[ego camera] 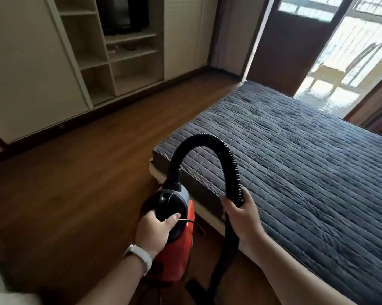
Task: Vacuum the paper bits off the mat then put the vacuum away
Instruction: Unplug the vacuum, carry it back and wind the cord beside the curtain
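My left hand (pixel 155 232) grips the black handle of a red and black vacuum (pixel 174 256), held just above the wooden floor beside the bed. From its top a black ribbed hose (pixel 205 140) arches up and over to the right. My right hand (pixel 242 213) is closed around the far end of that hose, where a black wand (pixel 224 260) hangs down toward the floor. The grey quilted mat (pixel 306 172) covers the bed on the right. I see no paper bits on it.
A brown wooden floor (pixel 75 183) stretches to the left and ahead. Beige wardrobe doors and open shelves (pixel 124 62) line the far wall. A dark door and a bright balcony opening (pixel 350 69) lie beyond the bed.
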Demonstrator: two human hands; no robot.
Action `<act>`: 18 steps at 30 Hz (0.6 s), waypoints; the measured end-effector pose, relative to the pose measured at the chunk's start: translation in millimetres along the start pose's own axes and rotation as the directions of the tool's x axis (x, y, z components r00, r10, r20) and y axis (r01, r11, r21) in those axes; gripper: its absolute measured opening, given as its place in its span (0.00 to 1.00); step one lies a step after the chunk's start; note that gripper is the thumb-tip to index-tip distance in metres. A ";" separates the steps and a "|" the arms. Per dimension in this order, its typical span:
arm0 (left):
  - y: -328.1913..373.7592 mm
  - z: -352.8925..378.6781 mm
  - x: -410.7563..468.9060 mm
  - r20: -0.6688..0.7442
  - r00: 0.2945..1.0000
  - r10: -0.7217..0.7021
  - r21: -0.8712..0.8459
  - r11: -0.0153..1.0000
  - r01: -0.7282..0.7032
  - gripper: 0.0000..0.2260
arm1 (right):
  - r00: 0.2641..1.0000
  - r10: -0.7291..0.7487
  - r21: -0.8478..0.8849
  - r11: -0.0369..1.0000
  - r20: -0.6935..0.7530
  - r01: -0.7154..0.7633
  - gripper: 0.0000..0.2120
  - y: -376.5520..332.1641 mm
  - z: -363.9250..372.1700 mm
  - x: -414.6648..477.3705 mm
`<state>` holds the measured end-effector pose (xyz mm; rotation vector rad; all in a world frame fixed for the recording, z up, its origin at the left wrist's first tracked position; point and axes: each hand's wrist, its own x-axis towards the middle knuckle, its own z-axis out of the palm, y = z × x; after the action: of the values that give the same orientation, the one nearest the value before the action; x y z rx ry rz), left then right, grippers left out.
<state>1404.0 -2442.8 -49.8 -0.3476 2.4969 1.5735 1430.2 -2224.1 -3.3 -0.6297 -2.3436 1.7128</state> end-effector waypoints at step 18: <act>94.9 -49.8 153.3 -0.428 0.887 -0.174 -0.124 0.983 0.133 0.13 | 0.866 -0.223 0.253 0.960 0.447 0.117 0.07 -137.9 141.3 212.8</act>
<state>1229.1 -2464.4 12.9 -0.9914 2.6236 1.7007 1154.0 -2289.6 57.2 0.0504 -2.3497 2.1881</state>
